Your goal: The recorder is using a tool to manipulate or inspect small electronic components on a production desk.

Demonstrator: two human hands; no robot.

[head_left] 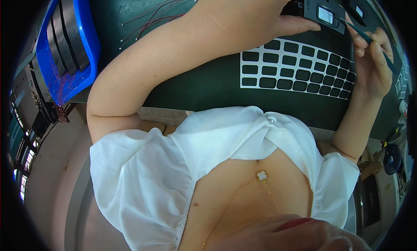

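Note:
At the top right, my left hand (276, 14) is closed on a flat dark-grey casing (311, 8), its thumb along the near edge. A small rectangular window (325, 15) in the casing looks pale and bright. My right hand (374, 62) pinches dark teal tweezers (362, 33), whose tip meets the casing beside that window. Just below both hands lies a white sheet (260, 68) with rows of dark rounded rectangles. Part of the casing is hidden behind my left fingers.
A similar black casing (358, 11) with a bright window sits at the far right. Thin red and black wires (152, 21) lie at the upper left of the dark green table mat (208, 84). A blue bin (92, 47) holding dark ribbed strips stands at the left.

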